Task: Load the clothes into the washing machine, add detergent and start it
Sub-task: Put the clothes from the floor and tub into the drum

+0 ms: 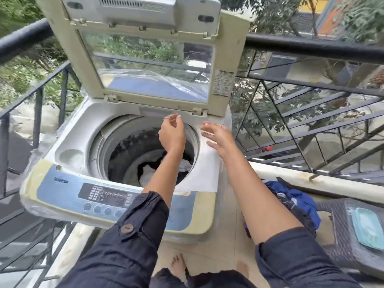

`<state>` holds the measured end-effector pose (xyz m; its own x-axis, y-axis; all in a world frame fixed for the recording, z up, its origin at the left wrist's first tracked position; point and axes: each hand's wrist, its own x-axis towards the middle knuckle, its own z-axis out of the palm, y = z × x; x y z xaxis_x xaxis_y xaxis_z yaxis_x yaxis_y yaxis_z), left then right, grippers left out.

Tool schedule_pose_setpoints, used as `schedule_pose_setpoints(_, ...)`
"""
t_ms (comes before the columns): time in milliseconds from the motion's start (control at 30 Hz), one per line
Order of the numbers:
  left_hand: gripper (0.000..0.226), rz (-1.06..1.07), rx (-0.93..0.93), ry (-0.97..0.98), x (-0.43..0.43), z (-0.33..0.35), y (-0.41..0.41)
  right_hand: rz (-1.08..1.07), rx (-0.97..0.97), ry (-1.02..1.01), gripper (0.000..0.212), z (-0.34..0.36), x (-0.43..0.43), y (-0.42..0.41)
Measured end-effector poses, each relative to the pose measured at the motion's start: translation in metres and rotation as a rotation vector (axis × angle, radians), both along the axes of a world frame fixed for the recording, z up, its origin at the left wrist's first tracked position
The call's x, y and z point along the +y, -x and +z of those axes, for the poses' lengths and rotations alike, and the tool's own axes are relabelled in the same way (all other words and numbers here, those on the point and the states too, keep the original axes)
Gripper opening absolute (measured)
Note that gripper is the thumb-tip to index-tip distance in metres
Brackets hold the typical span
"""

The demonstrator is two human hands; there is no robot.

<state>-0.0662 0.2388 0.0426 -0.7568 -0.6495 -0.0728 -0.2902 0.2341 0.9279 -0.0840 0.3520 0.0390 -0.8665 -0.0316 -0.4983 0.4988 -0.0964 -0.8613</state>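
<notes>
Washing machine (68, 146) lid (220, 59) up, clothes (148, 171) in drum (128, 146); panel logo (60, 179), lid sticker (223, 82) illegible.

Washer (68, 154), lid (149, 65) raised.
Clothes (149, 171) lie in drum (124, 148); left hand (171, 136) over it, right hand (218, 138) spread beside, both empty.

balcony | black metal railing (311, 46) | trees (353, 17) beyond | beige floor (228, 215) | wicker table (340, 229) right | daylight

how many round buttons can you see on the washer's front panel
4, in a row low on the control panel: one button, the next, then and rightward. The left sleeve may hide more.
</notes>
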Motion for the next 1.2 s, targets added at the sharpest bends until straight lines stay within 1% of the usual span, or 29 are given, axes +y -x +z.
schedule_pose_setpoints(133,0.023,-0.064,0.051,-0.022,0.054,-0.003,0.004,-0.086,0.044,0.011,0.012,0.0,0.051,-0.005)
schedule_pose_setpoints(200,0.019,-0.121,0.062,-0.034,0.085,-0.007,0.005,-0.133,0.054,-0.004,0.021,0.001,0.081,-0.009)
schedule_pose_setpoints(233,0.018,-0.15,0.057,-0.032,0.101,-0.01,0.004,-0.152,0.055,-0.023,0.022,0.001,0.098,-0.011)
schedule_pose_setpoints(333,0.019,-0.207,0.035,0.008,0.147,-0.02,0.001,-0.203,0.056,-0.048,0.016,-0.004,0.146,-0.017)
schedule_pose_setpoints(367,0.018,-0.225,0.029,-0.001,0.162,-0.025,0.0,-0.221,0.053,-0.055,0.013,-0.007,0.163,-0.02)
schedule_pose_setpoints(467,0.021,-0.33,-0.024,-0.08,0.208,-0.046,-0.001,-0.261,0.034,-0.125,0.013,-0.024,0.213,-0.026)
schedule_pose_setpoints(667,0.033,-0.528,-0.161,-0.12,0.295,-0.095,-0.008,-0.396,-0.036,-0.256,0.006,-0.068,0.317,-0.035)
schedule_pose_setpoints(767,0.039,-0.619,-0.199,-0.109,0.329,-0.118,-0.011,-0.46,-0.113,-0.299,0.005,-0.095,0.362,-0.038)
schedule_pose_setpoints(800,0.041,-0.648,-0.215,-0.111,0.338,-0.127,-0.011,-0.475,-0.143,-0.306,0.009,-0.102,0.373,-0.039)
schedule_pose_setpoints(867,0.046,-0.693,-0.26,-0.114,0.355,-0.149,-0.007,-0.533,-0.168,-0.287,0.024,-0.12,0.395,-0.041)
schedule_pose_setpoints(933,0.051,-0.736,-0.297,-0.102,0.369,-0.174,-0.003,-0.557,-0.193,-0.272,0.03,-0.138,0.412,-0.048)
schedule_pose_setpoints(1067,0.069,-0.803,-0.363,-0.103,0.398,-0.239,0.007,-0.607,-0.26,-0.28,0.031,-0.203,0.442,-0.063)
schedule_pose_setpoints(1200,0.068,-0.835,-0.455,-0.083,0.421,-0.311,0.017,-0.625,-0.36,-0.321,0.03,-0.285,0.457,-0.071)
